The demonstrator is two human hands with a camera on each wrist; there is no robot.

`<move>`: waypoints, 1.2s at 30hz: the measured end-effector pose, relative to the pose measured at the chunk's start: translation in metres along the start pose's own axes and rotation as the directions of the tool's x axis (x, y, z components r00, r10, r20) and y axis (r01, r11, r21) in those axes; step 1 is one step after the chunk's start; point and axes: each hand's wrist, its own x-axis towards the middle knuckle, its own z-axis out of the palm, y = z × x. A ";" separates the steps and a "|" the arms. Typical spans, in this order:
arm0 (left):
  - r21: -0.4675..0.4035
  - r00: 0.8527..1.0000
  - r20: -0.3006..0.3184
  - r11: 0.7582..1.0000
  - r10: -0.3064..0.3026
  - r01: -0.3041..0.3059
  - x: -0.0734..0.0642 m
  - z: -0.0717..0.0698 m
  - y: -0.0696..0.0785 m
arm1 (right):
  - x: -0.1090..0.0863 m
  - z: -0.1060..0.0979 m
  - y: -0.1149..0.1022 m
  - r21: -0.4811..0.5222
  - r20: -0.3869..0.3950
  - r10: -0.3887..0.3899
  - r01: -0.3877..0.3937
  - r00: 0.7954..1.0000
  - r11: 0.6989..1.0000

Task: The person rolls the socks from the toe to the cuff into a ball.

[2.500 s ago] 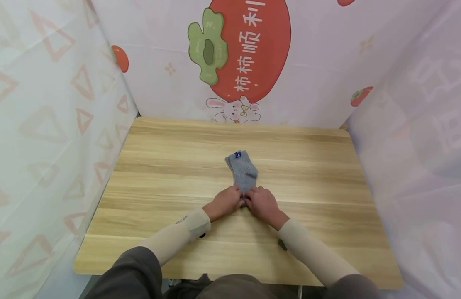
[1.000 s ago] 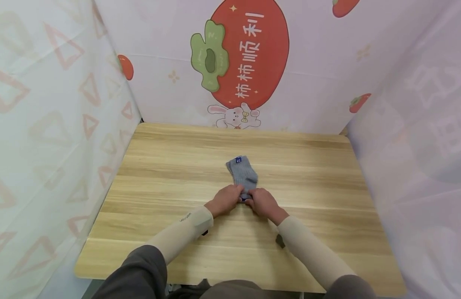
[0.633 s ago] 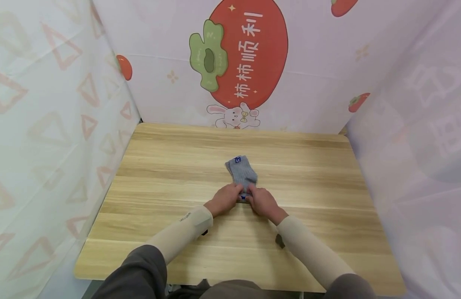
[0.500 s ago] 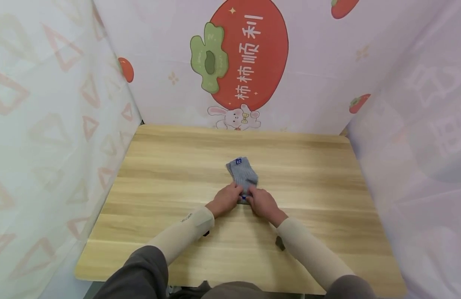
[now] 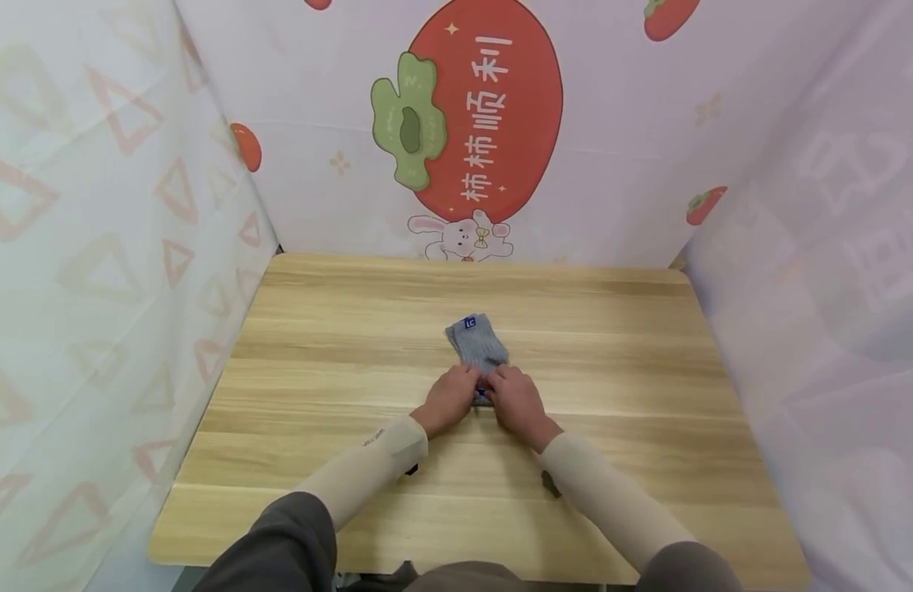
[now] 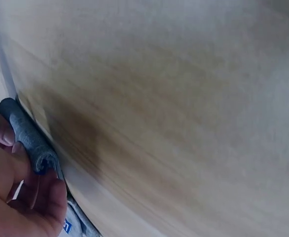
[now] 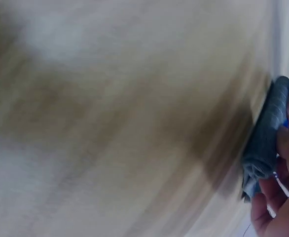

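Together, two hands point(image 5: 450, 396) point(image 5: 518, 403), one sock roll point(image 7: 264, 136) (grey)

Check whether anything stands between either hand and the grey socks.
Nothing visible does. The left hand and the right hand both grip the rolled end of the socks, and neither wrist view shows any other thing in between.

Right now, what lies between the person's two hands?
The rolled near end of the grey socks lies between the left hand and right hand in the head view; both wrist views show that roll more closely.
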 end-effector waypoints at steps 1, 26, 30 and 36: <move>-0.005 1.000 -0.003 1.000 -0.002 0.002 0.000 0.000 0.000 | -0.001 0.000 0.000 -0.026 -0.016 -0.025 0.025 1.000 0.999; 0.022 1.000 0.025 1.000 -0.013 0.013 -0.007 -0.005 0.002 | 0.001 -0.008 0.004 -0.112 0.105 -0.118 0.129 0.987 0.985; 0.047 1.000 0.022 0.999 -0.014 0.013 -0.006 -0.004 0.002 | 0.005 -0.009 0.003 -0.140 0.139 -0.111 0.131 0.984 0.981; 0.080 1.000 -0.008 0.997 -0.008 0.009 -0.002 0.004 0.000 | 0.007 -0.011 0.003 -0.165 0.198 -0.095 0.129 0.975 0.978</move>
